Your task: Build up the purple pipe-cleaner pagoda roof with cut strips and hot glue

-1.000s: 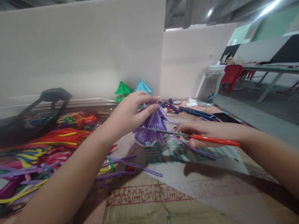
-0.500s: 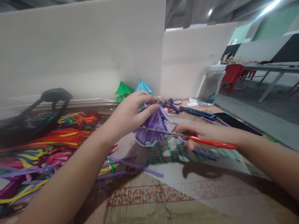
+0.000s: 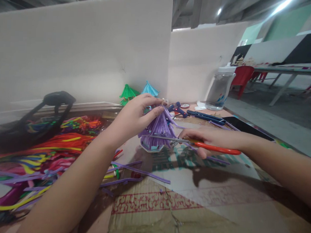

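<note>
In the middle of the head view stands a cone-shaped roof of purple pipe cleaners point(image 3: 159, 125), its strands hanging over a pale many-sided base point(image 3: 152, 149). My left hand point(image 3: 145, 111) is closed on the top of the cone, thumb and fingers pinching near its tip. Red-handled scissors point(image 3: 216, 148) are in my right hand point(image 3: 203, 139), their blades pointing left across the lower ends of the purple strands. Loose purple strips point(image 3: 147, 174) lie on the cardboard in front of the cone.
Bundles of coloured pipe cleaners point(image 3: 61, 141) and a dark blurred frame point(image 3: 59, 98) lie to the left. Behind are green point(image 3: 128, 91) and blue point(image 3: 149, 88) cones, a glue gun point(image 3: 180, 110), blue pliers-like tool point(image 3: 205, 117), black phone-like slab point(image 3: 245, 127) and water bottle point(image 3: 220, 90).
The scissors and my right hand have shifted slightly left. Some purple strand ends have moved a little, while my left hand keeps its hold at the top.
</note>
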A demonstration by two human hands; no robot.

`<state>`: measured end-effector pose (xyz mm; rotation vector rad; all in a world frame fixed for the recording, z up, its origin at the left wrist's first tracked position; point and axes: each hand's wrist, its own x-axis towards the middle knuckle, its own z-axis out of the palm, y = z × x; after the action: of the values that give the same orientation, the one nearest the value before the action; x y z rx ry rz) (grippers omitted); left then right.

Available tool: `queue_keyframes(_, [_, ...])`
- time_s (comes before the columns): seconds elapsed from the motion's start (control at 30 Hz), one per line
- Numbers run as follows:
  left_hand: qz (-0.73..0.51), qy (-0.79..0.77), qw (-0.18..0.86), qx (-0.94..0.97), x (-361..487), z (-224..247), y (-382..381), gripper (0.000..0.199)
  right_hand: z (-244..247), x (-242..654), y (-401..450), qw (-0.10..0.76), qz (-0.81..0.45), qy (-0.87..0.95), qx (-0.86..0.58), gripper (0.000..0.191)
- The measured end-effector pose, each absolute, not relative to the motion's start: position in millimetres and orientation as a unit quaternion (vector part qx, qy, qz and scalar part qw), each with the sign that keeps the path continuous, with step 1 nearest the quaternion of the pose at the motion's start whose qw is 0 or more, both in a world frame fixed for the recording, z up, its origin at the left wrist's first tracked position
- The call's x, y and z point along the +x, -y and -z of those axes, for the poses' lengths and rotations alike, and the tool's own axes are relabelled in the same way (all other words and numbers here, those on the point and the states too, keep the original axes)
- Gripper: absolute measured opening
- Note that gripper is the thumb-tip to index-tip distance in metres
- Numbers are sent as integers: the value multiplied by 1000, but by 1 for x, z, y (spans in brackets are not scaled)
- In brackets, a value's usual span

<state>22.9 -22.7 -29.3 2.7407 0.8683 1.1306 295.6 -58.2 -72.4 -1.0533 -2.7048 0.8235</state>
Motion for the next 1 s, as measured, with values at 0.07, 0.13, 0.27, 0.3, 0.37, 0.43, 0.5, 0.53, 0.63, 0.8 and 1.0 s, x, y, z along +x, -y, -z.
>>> queue_keyframes(0.07, [-365,-293,28,883,22,29,21,28,71,294,60,47,-276,895,-346,42])
queue_keyframes(0.13, [-368,-306,36,877,20,29,18,28,69,291,64,16,-294,882,-367,43])
queue_keyframes(0.27, [-388,-342,76,852,15,28,13,27,66,281,70,-8,-302,861,-409,44])
queue_keyframes(0.3, [-395,-353,87,843,14,28,11,27,66,280,71,-9,-303,859,-413,45])
queue_keyframes(0.37, [-412,-375,108,823,11,28,7,26,68,277,71,-16,-314,854,-413,44])
queue_keyframes(0.43, [-433,-387,133,803,8,29,2,27,71,277,68,-19,-315,857,-407,42])
queue_keyframes(0.5, [-448,-393,161,787,5,30,-2,29,75,278,66,-13,-293,868,-401,40])
queue_keyframes(0.53, [-452,-393,173,781,4,31,-4,29,77,279,64,-11,-286,872,-398,41])
queue_keyframes(0.63, [-461,-395,186,772,2,32,-8,28,80,284,62,-8,-286,874,-394,45])
queue_keyframes(0.8, [-465,-402,158,773,1,30,-7,26,85,288,60,-9,-269,882,-388,46])
queue_keyframes(1.0, [-457,-419,162,768,-2,27,-5,25,96,286,59,-31,-235,890,-389,52])
